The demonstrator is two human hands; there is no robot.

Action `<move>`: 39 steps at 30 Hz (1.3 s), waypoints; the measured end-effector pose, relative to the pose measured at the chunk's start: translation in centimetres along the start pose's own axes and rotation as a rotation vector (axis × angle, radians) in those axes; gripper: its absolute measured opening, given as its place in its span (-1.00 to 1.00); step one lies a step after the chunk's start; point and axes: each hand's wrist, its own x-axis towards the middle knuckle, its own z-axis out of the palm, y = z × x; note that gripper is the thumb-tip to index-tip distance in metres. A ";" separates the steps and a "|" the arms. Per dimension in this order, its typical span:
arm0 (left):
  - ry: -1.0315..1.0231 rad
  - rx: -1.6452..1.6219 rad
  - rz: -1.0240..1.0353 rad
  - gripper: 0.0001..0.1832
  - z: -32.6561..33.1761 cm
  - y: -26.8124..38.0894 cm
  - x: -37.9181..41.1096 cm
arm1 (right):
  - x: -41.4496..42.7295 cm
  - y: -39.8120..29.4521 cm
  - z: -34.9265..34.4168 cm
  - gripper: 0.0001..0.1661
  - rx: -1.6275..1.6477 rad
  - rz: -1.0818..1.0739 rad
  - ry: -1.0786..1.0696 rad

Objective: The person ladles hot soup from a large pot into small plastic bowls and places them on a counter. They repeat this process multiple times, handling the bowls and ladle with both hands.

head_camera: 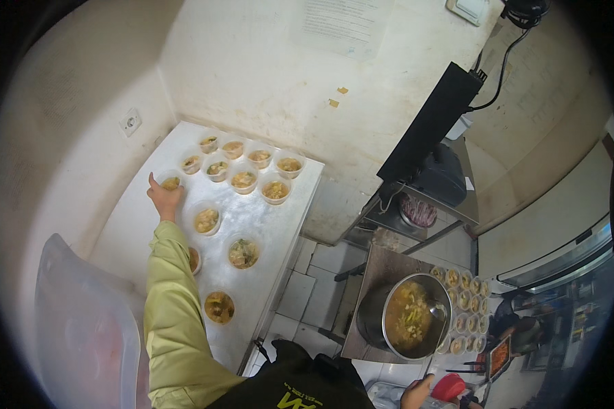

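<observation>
My left hand [165, 198] reaches over the metal tabletop [133, 214], its fingers around a clear plastic cup of soup [171, 182] near the wall. Other filled cups, such as this cup [243, 180], stand in loose rows to its right. Closer to me are a cup with greens [243, 253] and a darker cup [219, 308]; my sleeve partly covers another cup [194, 260]. At the bottom right, my right hand [415, 393] is at the handle of a ladle [439, 310], whose bowl is in a deep metal pot of soup [409, 317].
The pot stands on a wooden-topped table [384, 266] beside several rows of filled cups [460, 301]. A translucent plastic bin [87, 327] is at my left. A black metal box [430, 122] juts from the wall. Farther right, a person [524, 332] is near a tray of orange food [500, 356].
</observation>
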 end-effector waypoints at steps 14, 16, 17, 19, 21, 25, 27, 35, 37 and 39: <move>-0.237 -0.008 -0.248 0.42 -2.1 0.4 -0.6 | 0.3 -1.5 -1.2 -0.62 0.098 -0.145 0.156; -0.477 0.127 -0.100 0.42 -3.3 0.3 -2.5 | 0.7 -1.5 -1.8 -0.70 0.082 -0.267 0.191; -0.602 0.193 0.040 0.41 -3.4 0.4 -4.0 | 1.1 -1.5 -2.2 -0.74 0.071 -0.324 0.210; -0.765 0.330 0.204 0.41 -4.2 1.5 -6.1 | 3.9 -1.0 -3.2 -0.74 -0.078 -0.202 0.032; -0.855 0.467 0.257 0.43 -4.9 3.1 -7.6 | 6.3 -1.6 -4.0 -0.76 -0.218 -0.176 -0.027; -0.923 0.520 0.238 0.43 -3.4 6.5 -7.6 | 9.4 -1.9 -4.3 -0.70 -0.522 -0.273 -0.040; -0.829 0.484 0.210 0.44 -1.8 6.4 -7.3 | 10.8 -1.7 -2.7 -0.73 -0.612 -0.321 -0.010; -0.530 0.125 0.092 0.44 1.9 4.9 -3.4 | 13.5 -5.8 -2.5 -0.72 -0.587 -0.370 -0.038; -0.491 0.123 0.067 0.44 2.2 5.0 -3.4 | 14.0 -6.9 -2.8 -0.66 -0.619 -0.353 -0.058; -0.452 0.145 0.077 0.45 1.8 5.0 -3.3 | 14.3 -8.1 -2.8 -0.66 -0.665 -0.348 -0.055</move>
